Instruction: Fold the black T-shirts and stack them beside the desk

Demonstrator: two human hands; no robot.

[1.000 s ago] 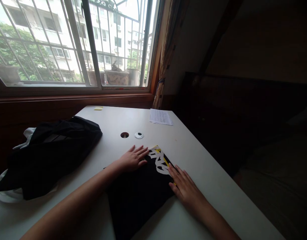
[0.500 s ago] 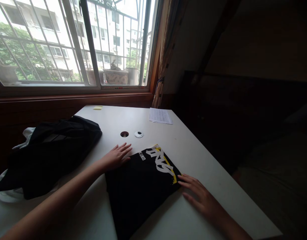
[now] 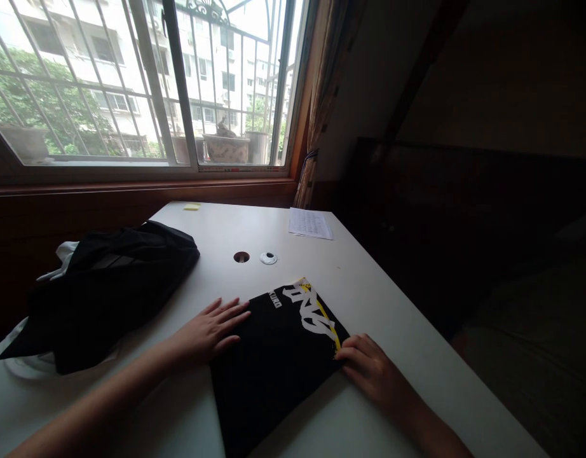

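A black folded cloth (image 3: 269,362) with white lettering and a yellow stripe lies on the white table (image 3: 379,305) in the head view. My left hand (image 3: 210,331) rests flat with spread fingers across the cloth's left edge. At the cloth's right corner, beside the yellow stripe, my right hand (image 3: 364,362) has its fingers curled and pinched on the fabric. The cloth's near end runs out of the bottom of the view.
A heap of black and white clothes (image 3: 112,292) lies on the left. Toward the back are a cable hole (image 3: 241,257), its round cover (image 3: 268,258), printed papers (image 3: 311,223) and a yellow note (image 3: 192,207). A barred window stands behind.
My left hand has slid back toward me along the cloth's left edge. The fingers of my right hand, spread before, have closed on the right corner. The view has shifted slightly.
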